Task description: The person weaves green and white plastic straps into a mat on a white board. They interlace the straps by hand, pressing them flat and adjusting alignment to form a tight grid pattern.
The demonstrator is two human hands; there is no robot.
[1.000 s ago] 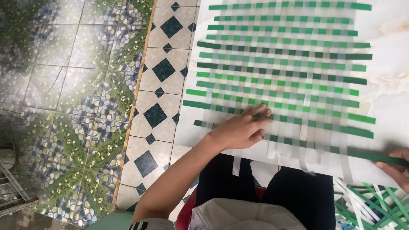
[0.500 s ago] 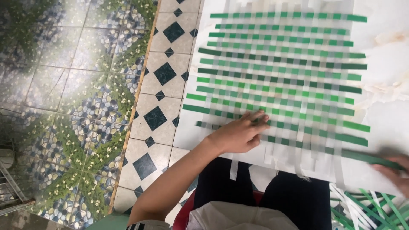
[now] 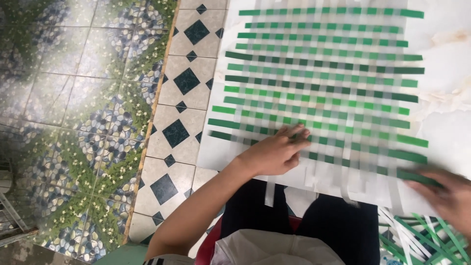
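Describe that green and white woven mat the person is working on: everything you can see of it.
The flat woven mat of green and white strips lies on a pale surface, its near edge over the person's lap. Green strips in light and dark shades run crosswise through white lengthwise strips, making a checked pattern; they look like paper or thin plastic. Loose white ends hang off the near edge. The left hand presses flat on the lower rows; the right hand touches the lowest green strip's end.

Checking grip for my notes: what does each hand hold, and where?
Right hand pinches the green strip at its right end; left hand only presses flat on the woven mat.
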